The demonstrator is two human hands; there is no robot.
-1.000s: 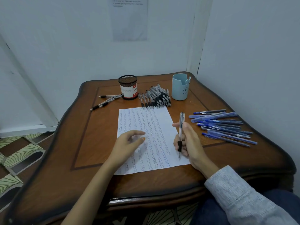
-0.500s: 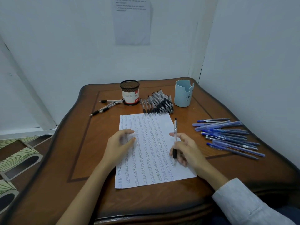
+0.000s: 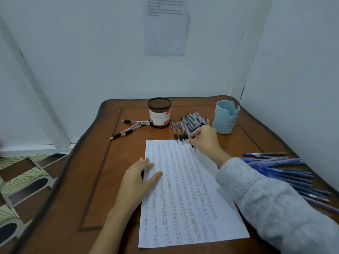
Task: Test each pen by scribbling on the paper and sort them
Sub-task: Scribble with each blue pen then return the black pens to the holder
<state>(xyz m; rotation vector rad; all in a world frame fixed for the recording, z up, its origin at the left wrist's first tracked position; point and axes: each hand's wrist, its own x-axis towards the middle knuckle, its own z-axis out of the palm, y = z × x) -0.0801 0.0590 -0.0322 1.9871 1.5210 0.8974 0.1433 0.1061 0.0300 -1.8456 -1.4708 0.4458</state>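
Brown wooden desk: white paper sheet nearly filled with scribble rows. At right, blue pen heap; beyond the sheet, black-grip pen heap. Sorting judged well advanced. The left hand lies flat on the sheet, fingers straight. The right hand fingers pinch one clear pen at the black-grip heap.

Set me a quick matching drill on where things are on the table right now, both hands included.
Things
1. left hand
2. right hand
3. blue pens
4. light blue holder

Places
a. upright near the table's far right corner
b. flat on the paper's left edge
c. pinching a pen at the black-grip pile
d. spread along the right side

Pairs: 1-b, 2-c, 3-d, 4-a.
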